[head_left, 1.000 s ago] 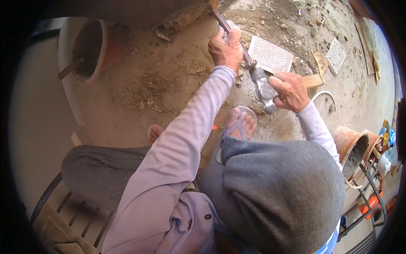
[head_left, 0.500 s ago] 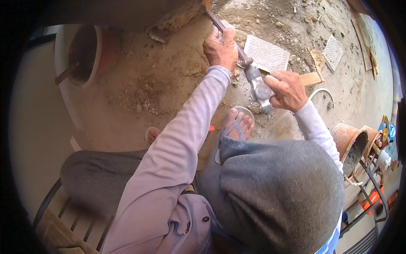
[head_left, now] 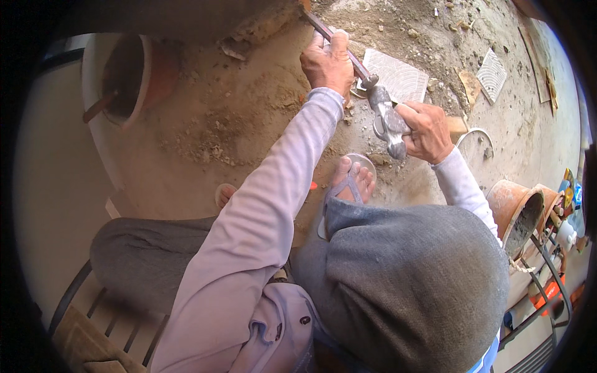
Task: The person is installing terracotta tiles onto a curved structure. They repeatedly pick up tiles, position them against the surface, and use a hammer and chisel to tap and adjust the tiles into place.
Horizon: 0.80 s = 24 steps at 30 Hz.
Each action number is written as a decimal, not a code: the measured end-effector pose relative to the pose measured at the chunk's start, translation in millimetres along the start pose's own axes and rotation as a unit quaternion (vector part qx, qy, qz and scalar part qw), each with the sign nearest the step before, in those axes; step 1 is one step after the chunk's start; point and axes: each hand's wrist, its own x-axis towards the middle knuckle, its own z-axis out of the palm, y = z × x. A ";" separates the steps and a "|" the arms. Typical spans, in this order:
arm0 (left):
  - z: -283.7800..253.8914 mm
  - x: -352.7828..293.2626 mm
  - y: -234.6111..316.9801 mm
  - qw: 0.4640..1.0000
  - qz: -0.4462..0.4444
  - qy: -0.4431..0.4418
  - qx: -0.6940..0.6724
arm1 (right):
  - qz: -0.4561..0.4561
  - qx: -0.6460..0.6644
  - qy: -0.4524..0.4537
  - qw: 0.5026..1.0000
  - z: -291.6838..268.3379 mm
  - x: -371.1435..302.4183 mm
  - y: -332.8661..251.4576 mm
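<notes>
My left hand (head_left: 328, 65) is closed round a dark metal chisel (head_left: 356, 64). The chisel slants from upper left to lower right, and its far tip meets a rough, crumbling edge (head_left: 264, 28) at the top. In my right hand (head_left: 426, 132) is a ball-peen hammer (head_left: 390, 121) with a dusty grey head. Its wooden handle (head_left: 457, 126) shows beyond my fist. The hammer's face lies close against the chisel's struck end, though whether they touch I cannot tell. Behind the hammer a patterned white tile piece (head_left: 398, 74) lies on the ground.
Rubble and dust cover the ground (head_left: 211, 133) round my sandalled foot (head_left: 354, 180). A bucket (head_left: 146, 81) lies tipped at the upper left. Another tile piece (head_left: 491, 76) is at the upper right. Mortar-stained buckets (head_left: 513, 211) and a black metal rack (head_left: 556, 280) stand at the right.
The hammer head shows sharper now and has shifted slightly toward the upper right. My left hand still holds the chisel in nearly the same place.
</notes>
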 end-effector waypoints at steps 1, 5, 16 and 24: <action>-3.6 1.2 -3.4 1.000 0.008 -0.023 0.007 | 0.015 -0.001 -0.011 1.000 0.2 -2.6 -1.4; -15.5 -0.9 -0.7 0.999 0.026 -0.037 0.026 | 0.016 0.014 -0.055 0.998 -0.5 -13.2 -12.8; -23.6 -6.7 -4.8 0.997 0.019 -0.071 0.030 | 0.044 0.017 -0.040 0.998 4.1 -13.9 -22.7; -26.8 -1.6 -13.0 0.992 0.074 -0.063 0.084 | 0.016 -0.010 -0.049 0.999 -3.0 -19.2 -26.3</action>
